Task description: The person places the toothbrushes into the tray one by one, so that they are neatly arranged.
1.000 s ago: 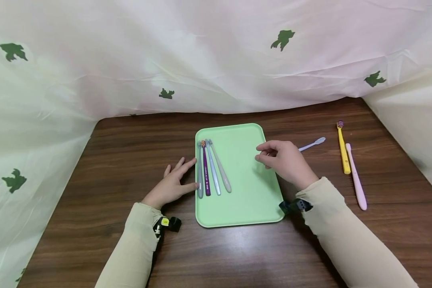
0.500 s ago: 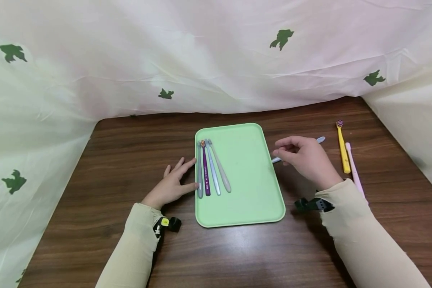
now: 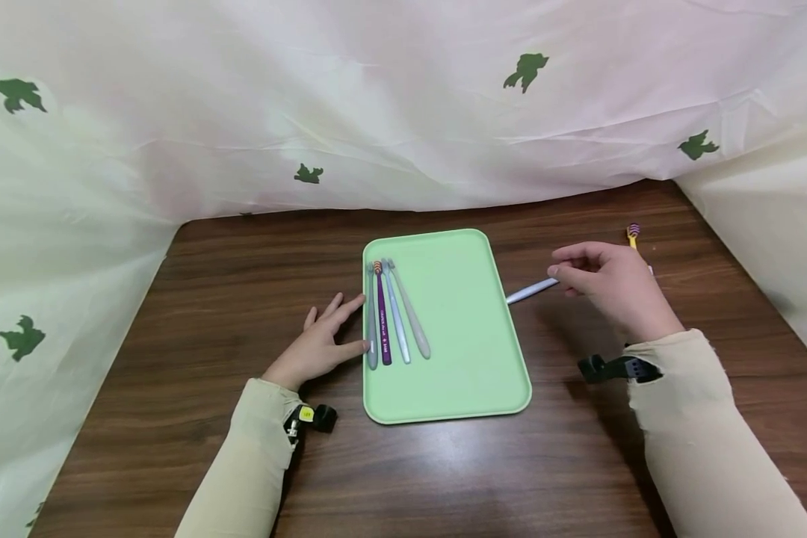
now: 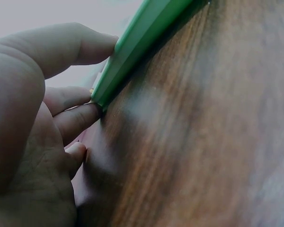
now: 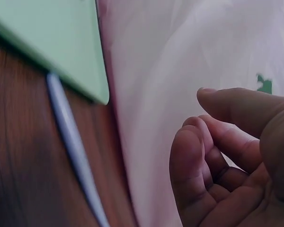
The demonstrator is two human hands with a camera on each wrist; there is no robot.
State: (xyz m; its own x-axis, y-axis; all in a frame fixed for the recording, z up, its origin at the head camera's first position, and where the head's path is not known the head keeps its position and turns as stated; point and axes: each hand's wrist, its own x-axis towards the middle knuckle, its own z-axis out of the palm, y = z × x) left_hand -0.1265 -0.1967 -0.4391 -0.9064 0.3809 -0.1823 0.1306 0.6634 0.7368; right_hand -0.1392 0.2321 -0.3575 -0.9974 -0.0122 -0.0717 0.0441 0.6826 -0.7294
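Observation:
My left hand rests against the left edge of the light green tray, thumb and fingertips touching its rim; the left wrist view shows the thumb on that rim. Inside the tray, towards its left side, lie a grey-blue toothbrush, a purple toothbrush, a light blue toothbrush and a grey toothbrush. My right hand hovers right of the tray, fingers loosely bent and holding nothing. Beneath it, another blue toothbrush lies on the table, its handle end at the tray's right edge, its head hidden by the hand.
A yellow toothbrush with a purple head lies at the right, mostly hidden behind my right hand. Barely any of the pink toothbrush shows. White cloth with green shapes hangs around the brown wooden table.
My right hand has moved right, from above the tray's right edge, uncovering the blue toothbrush's handle and covering much of the yellow and pink ones. My left hand stays at the tray.

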